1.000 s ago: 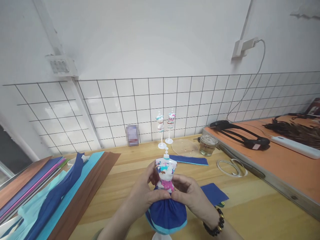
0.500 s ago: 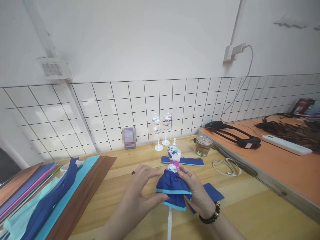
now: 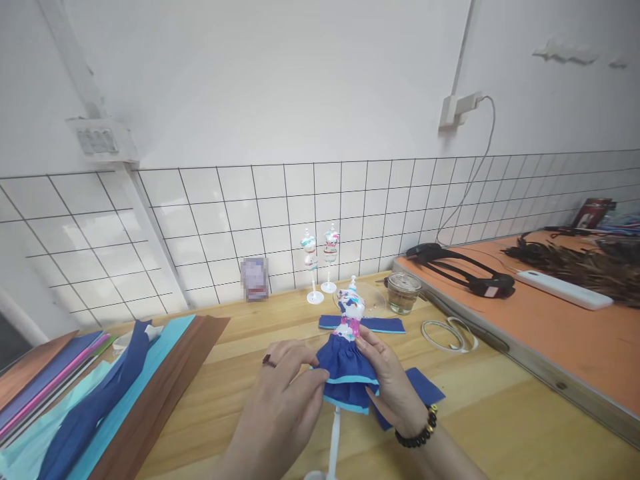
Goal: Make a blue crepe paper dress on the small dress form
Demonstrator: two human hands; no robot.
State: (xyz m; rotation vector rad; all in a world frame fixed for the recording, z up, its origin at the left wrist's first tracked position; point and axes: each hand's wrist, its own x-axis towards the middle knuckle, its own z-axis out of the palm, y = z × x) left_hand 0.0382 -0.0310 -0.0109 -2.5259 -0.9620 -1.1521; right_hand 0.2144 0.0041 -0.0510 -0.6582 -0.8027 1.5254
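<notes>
A miniature dress form [image 3: 351, 308] with white, pink and blue patches stands tilted on its white post [image 3: 335, 440]. Around its waist sits a gathered, two-layer navy doll skirt [image 3: 349, 360] with light blue trim. My left hand [image 3: 290, 397], a ring on one finger, pinches the skirt's left edge between thumb and fingers. From the right, my right hand [image 3: 395, 383] grips the skirt and waist, thumb near the pink band; its lower fingers are partly hidden behind the cloth. Navy fabric pieces [image 3: 425, 385] lie beside that hand, and a trimmed navy strip [image 3: 385, 325] lies behind the form.
Two more small dress forms [image 3: 311, 267] stand by the tiled wall. A lidded glass jar [image 3: 403, 293] and white tape rings [image 3: 445, 335] are at the right. Coloured fabric sheets [image 3: 150, 400] cover the left side. A black headset [image 3: 465, 270] rests on the raised orange surface [image 3: 560, 333].
My left hand's fingers have closed from a spread pose into a pinch on the skirt's left edge. The dress form's base has tilted slightly leftward; my right hand keeps its grip.
</notes>
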